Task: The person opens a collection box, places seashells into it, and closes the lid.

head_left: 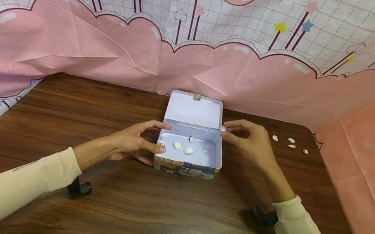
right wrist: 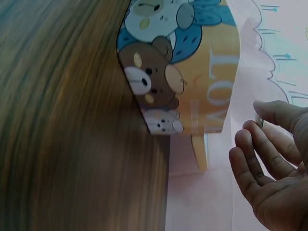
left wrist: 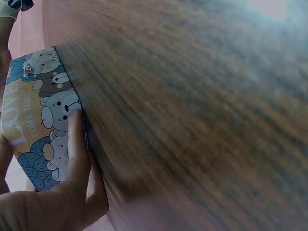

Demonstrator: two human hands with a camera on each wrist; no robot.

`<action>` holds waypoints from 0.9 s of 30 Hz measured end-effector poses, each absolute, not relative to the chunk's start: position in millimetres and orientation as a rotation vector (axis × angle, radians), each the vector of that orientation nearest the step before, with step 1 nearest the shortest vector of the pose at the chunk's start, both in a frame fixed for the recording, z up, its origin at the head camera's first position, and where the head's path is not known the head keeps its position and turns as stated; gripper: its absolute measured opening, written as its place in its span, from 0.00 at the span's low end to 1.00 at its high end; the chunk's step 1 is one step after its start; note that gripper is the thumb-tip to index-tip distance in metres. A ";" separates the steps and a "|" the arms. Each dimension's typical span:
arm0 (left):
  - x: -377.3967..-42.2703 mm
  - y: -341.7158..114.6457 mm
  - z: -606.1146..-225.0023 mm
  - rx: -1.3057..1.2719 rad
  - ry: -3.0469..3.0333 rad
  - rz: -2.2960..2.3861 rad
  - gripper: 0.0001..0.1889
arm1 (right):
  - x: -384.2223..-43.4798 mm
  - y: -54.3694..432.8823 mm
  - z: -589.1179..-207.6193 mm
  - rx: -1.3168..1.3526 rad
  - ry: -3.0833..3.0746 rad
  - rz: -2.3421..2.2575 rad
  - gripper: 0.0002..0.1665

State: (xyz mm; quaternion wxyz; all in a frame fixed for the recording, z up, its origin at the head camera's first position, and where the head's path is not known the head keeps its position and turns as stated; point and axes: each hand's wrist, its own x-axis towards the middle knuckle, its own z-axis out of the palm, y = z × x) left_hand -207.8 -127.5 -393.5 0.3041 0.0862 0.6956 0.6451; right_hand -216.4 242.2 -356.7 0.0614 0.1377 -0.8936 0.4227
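A small hinged tin box (head_left: 219,162) stands on the table with its lid (head_left: 194,109) raised at the back. Printed bears cover its outer walls. Several white seashells, among them one shell (head_left: 188,150) near the middle, lie on its pale floor. My left hand (head_left: 130,140) holds the box by its left side, thumb over the rim and a finger (left wrist: 77,149) along the printed wall. Between thumb and fingertips, my right hand (head_left: 251,140) pinches another white seashell (head_left: 223,128) beside the box's back right corner. The right wrist view shows only a sliver of that shell (right wrist: 259,120).
Several loose shells, one shell (head_left: 291,140) among them, lie on the brown wooden table (head_left: 155,212) at the far right. A pink patterned cloth (head_left: 109,49) hangs behind the table and along its sides. Dark straps show under both sleeves.
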 end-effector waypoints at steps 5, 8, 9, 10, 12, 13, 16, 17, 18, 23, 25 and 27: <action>-208.0 -127.5 -393.0 0.231 1.838 1.711 0.43 | -215.9 232.3 -357.1 0.440 -2.701 1.298 0.16; -208.1 -128.0 -392.4 0.228 1.839 1.709 0.42 | -214.6 226.2 -357.0 0.458 -2.694 1.326 0.16; -208.2 -128.3 -392.1 0.228 1.841 1.707 0.42 | -214.2 224.0 -357.0 0.465 -2.690 1.340 0.16; -208.1 -128.5 -392.3 0.232 1.843 1.704 0.42 | -213.8 221.9 -357.1 0.471 -2.686 1.356 0.16; -207.8 -128.9 -393.0 0.238 1.846 1.698 0.43 | -213.3 217.4 -357.3 0.483 -2.682 1.385 0.16; -207.6 -129.2 -393.2 0.240 1.849 1.696 0.43 | -213.4 215.1 -357.7 0.489 -2.680 1.397 0.16; -206.9 -129.9 -394.1 0.243 1.854 1.691 0.43 | -213.1 208.4 -358.8 0.497 -2.684 1.429 0.16; -206.8 -130.0 -394.0 0.243 1.853 1.691 0.42 | -213.2 206.4 -359.2 0.496 -2.688 1.437 0.17; -206.8 -130.0 -393.9 0.243 1.853 1.692 0.42 | -213.2 204.3 -359.6 0.494 -2.692 1.444 0.17; -207.1 -129.4 -393.0 0.236 1.850 1.697 0.41 | -213.6 196.1 -361.9 0.501 -2.698 1.466 0.17; -207.5 -129.0 -392.7 0.231 1.849 1.697 0.41 | -214.3 193.2 -363.0 0.516 -2.696 1.463 0.17; -208.0 -128.8 -392.7 0.225 1.849 1.697 0.41 | -215.2 190.3 -364.6 0.531 -2.694 1.461 0.17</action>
